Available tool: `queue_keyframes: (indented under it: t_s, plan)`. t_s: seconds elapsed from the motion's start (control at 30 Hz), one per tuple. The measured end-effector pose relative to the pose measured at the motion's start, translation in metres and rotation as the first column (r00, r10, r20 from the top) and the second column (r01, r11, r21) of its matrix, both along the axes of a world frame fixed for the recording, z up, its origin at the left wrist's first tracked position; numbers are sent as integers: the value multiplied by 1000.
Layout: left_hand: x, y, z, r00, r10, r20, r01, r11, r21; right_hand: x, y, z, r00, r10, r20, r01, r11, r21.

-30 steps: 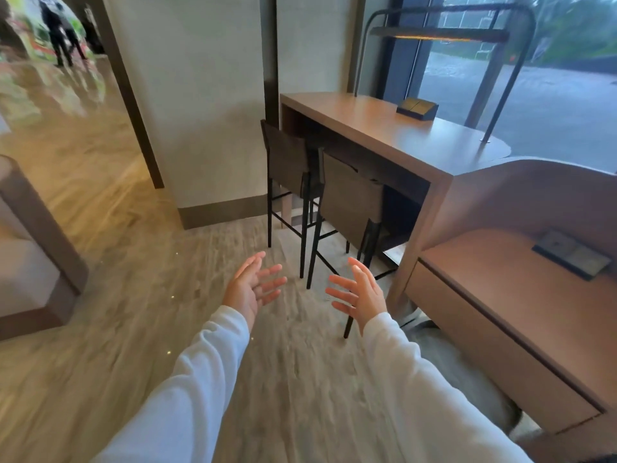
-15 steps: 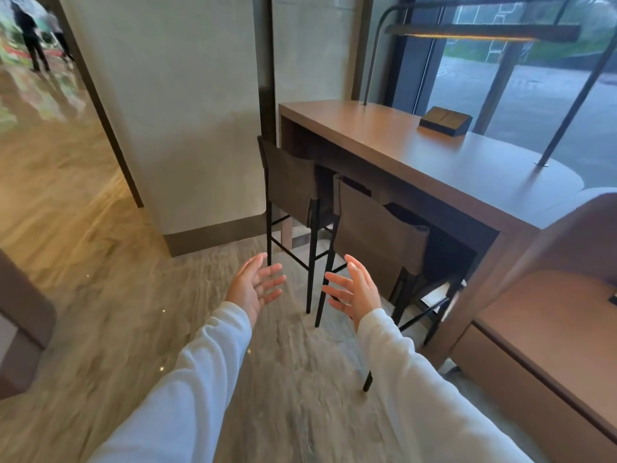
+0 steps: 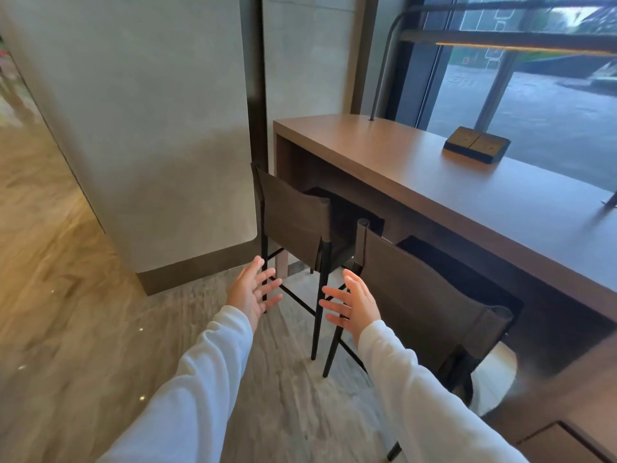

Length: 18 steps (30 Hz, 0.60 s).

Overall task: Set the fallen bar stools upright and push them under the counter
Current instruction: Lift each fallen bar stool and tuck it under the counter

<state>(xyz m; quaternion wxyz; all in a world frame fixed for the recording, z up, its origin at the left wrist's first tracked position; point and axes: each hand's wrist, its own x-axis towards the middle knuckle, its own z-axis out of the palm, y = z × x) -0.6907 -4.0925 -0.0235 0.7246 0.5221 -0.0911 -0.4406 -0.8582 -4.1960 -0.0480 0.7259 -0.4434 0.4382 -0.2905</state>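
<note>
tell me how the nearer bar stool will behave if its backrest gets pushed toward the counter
The nearer bar stool probably tips before it slides: it is tall on thin black legs. Its backrest looks like soft fabric, so it may give. The frame seems light.

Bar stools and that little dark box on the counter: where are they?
Near bar stool (image 3: 430,305), head view, on its backrest.
Far bar stool (image 3: 293,222), head view, on its backrest.
Dark box (image 3: 475,149), head view, on its top face.
</note>
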Motion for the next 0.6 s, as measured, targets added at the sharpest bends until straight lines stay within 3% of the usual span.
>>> queue_keyframes:
  t_s: [0.37, 0.6]
  plan:
    - [182, -124, 2, 973, -230, 16, 227, 969, 100, 164, -82, 2, 975, -223, 7, 221, 970, 103]
    - [246, -208, 5, 948, -316, -30, 317, 938, 138, 231, -139, 2, 948, -317, 4, 312, 934, 172]
